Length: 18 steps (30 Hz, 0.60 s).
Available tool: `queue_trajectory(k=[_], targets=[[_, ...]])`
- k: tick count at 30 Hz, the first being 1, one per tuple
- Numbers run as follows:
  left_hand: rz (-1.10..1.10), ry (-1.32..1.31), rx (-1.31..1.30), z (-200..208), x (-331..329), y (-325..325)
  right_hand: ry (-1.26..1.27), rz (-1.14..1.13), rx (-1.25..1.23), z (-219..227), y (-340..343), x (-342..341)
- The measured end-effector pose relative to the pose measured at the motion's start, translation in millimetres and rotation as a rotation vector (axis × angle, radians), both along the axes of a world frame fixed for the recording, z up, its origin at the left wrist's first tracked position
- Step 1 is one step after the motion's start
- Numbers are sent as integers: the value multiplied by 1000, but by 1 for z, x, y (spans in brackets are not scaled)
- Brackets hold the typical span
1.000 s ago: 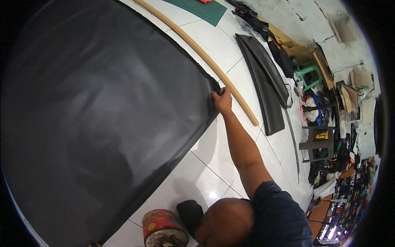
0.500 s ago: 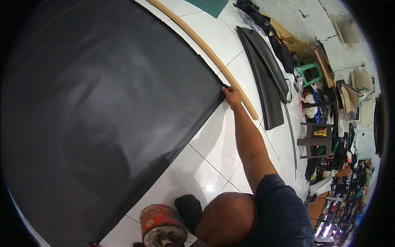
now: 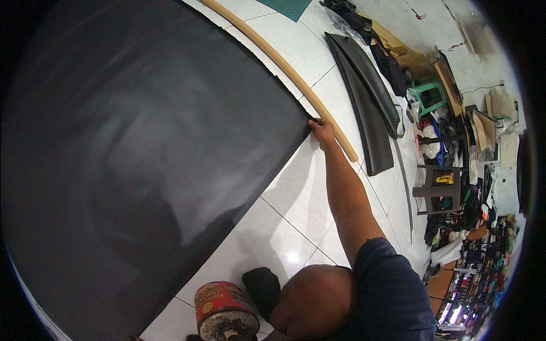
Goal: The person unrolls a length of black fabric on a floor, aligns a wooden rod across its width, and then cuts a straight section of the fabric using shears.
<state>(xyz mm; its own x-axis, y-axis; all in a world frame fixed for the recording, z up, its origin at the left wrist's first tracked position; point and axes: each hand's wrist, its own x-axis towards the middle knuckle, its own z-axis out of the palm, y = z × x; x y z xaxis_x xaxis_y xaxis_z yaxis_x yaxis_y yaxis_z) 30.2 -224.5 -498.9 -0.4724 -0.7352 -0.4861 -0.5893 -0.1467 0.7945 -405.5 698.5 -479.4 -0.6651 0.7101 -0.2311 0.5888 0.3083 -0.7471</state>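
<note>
A large black sheet, smooth like leatherette, spreads over the left half of the head view. My right hand pinches its right corner between thumb and fingers, with the arm stretched out. A long tan tube lies just beyond that hand, along the sheet's rough-cut far edge. Only a tiny reddish sliver, perhaps fingertips of my left hand, shows at the bottom edge by the sheet's near corner; its grip is hidden.
A red tin with a crusted top stands near my bent knee. Folded black material lies on the white tiled floor. Along the wall are a green stool, a dark stool and piled clutter. A green mat lies far off.
The sheet's near edge, folded or raised as a dark strip before, now lies flatter and straighter. My right hand still grips the corner, almost in the same place.
</note>
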Motion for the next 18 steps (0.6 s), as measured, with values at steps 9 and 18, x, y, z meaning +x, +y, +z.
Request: queue_trajectory(k=[9, 18], targets=[[-329, -269, -280, -9, 15, -16, -114, -37, 185, -2, 4, -5], [-437, -364, -486, -18, 13, -19, -63, -80, 65, -14, 22, -5]])
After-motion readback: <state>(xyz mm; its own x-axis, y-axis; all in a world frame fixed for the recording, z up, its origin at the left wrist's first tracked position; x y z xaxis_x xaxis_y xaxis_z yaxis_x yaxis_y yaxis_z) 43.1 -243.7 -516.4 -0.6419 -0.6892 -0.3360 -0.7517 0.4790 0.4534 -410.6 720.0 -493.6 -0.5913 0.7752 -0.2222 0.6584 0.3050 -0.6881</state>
